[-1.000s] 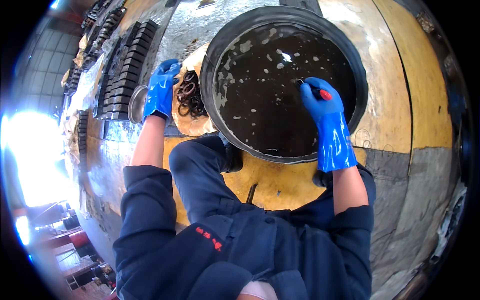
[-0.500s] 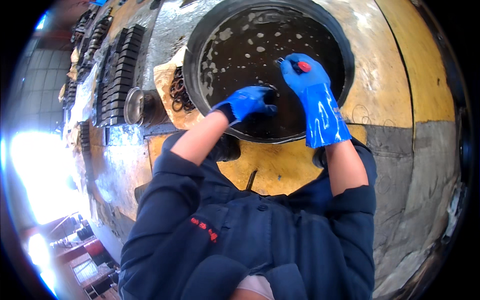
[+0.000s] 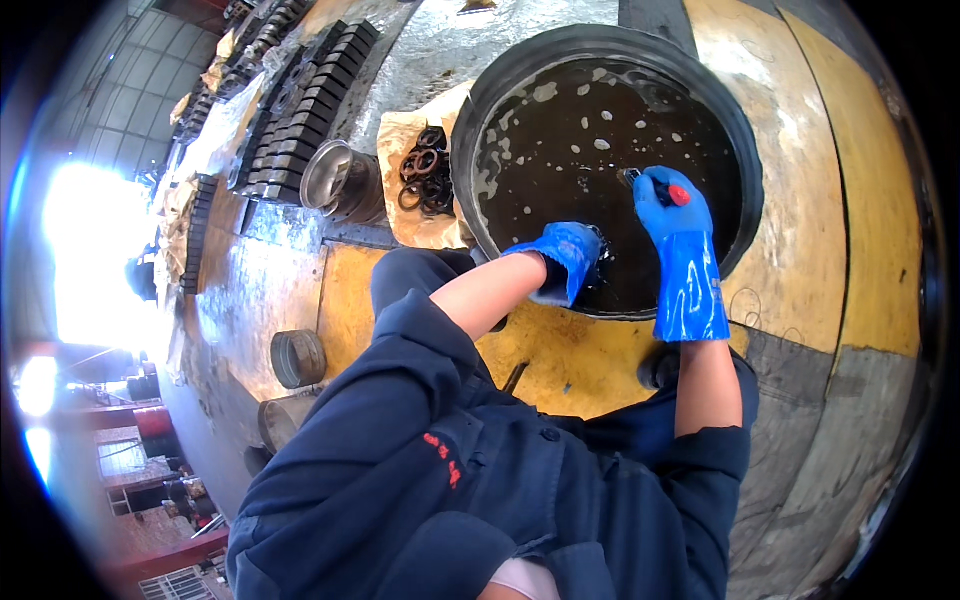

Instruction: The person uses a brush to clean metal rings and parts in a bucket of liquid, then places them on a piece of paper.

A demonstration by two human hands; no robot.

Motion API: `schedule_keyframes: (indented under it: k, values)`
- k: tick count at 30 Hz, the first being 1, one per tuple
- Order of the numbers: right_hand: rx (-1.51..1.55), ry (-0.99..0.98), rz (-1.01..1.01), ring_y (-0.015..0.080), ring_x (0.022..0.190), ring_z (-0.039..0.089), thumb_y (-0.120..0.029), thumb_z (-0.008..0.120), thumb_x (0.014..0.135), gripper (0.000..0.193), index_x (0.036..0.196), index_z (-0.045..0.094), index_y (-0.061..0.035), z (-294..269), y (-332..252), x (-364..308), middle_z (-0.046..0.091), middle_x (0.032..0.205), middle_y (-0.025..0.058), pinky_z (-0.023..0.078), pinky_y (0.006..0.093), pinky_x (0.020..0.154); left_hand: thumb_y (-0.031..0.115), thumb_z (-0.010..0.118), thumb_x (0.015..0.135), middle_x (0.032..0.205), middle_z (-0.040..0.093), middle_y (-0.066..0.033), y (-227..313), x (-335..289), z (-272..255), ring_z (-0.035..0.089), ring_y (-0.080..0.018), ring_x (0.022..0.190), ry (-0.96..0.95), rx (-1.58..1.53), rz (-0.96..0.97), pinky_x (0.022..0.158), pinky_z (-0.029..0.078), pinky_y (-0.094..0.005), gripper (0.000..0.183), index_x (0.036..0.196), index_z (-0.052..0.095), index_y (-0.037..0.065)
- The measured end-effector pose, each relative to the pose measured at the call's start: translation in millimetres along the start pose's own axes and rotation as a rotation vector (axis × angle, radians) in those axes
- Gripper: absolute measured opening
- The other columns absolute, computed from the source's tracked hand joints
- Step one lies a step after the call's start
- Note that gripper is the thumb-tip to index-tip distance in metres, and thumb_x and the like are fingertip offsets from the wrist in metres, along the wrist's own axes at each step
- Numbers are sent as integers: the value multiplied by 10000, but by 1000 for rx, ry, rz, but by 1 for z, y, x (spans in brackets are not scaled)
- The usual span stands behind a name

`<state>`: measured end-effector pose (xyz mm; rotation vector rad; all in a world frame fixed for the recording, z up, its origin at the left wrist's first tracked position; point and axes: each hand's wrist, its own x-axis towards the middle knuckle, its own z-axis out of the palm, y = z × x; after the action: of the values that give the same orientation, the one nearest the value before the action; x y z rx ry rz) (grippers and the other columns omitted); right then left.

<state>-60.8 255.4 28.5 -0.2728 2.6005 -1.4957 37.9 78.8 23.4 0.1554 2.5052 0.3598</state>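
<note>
Two blue-gloved hands of yours are at the round black tub (image 3: pixel 752 215), which holds dark liquid (image 3: pixel 555 175) flecked with pale patches (image 3: pixel 545 92). Your right hand (image 3: pixel 676 205) is above the liquid, toward the tub's right side, its forearm (image 3: pixel 708 385) coming up nearly straight and the long cuff crossing the near rim. Those fingers are curled firmly around a tool (image 3: pixel 680 195); its red end sticks out at the top of your fist, and a short metal tip shows past the fingers on the left. Your left arm (image 3: pixel 490 292) slants up and to the right, so the left hand (image 3: pixel 568 255) sits low at the near side of the tub, back turned up, fingertips down by the liquid. How far those fingers are spread, or whether they have hold of anything, I cannot tell. Your hands are apart, the left one nearer your body. Left of the tub, just beside its rim, dark and brown rings (image 3: pixel 428 180) lie heaped on tan paper (image 3: pixel 400 135). Beyond the paper stands an open metal can (image 3: pixel 325 175), near a row of black blocks (image 3: pixel 312 110).
</note>
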Motion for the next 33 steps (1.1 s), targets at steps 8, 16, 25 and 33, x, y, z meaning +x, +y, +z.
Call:
schedule_keyframes:
  k: [8, 16, 25, 33]
  values:
    - [-23, 34, -22, 302, 966, 821, -405, 786, 991, 304, 1140, 843, -147, 3, 18, 3, 846, 1028, 113, 620, 407, 928, 251, 762, 914, 1147, 836, -205, 36, -28, -24, 821, -395, 1076, -220, 346, 75, 858, 662, -463, 307, 1151, 879, 95]
    - [-83, 1, -8, 369, 1070, 804, -501, 774, 954, 341, 1111, 839, -205, 14, 18, 9, 845, 1079, 110, 630, 461, 954, 313, 799, 906, 1176, 808, -235, -23, 16, 22, 789, -448, 1080, 87, 58, 22, 947, 638, -507, 318, 1143, 865, 112]
    - [-420, -295, 405, 388, 1244, 755, -507, 700, 996, 419, 1255, 824, -201, 5, 3, 0, 817, 1298, 126, 593, 472, 1076, 402, 741, 1100, 1215, 815, -84, -65, -26, -46, 714, -172, 1122, 159, -957, -84, 979, 555, -349, 479, 1370, 761, 7]
    - [320, -206, 135, 319, 1058, 818, -395, 755, 998, 312, 1165, 858, -152, 23, 6, 13, 851, 1148, 110, 636, 417, 986, 414, 712, 1127, 1327, 799, -38, -83, -34, -54, 710, -162, 1216, 177, -1297, -127, 988, 558, -350, 486, 1469, 698, 69]
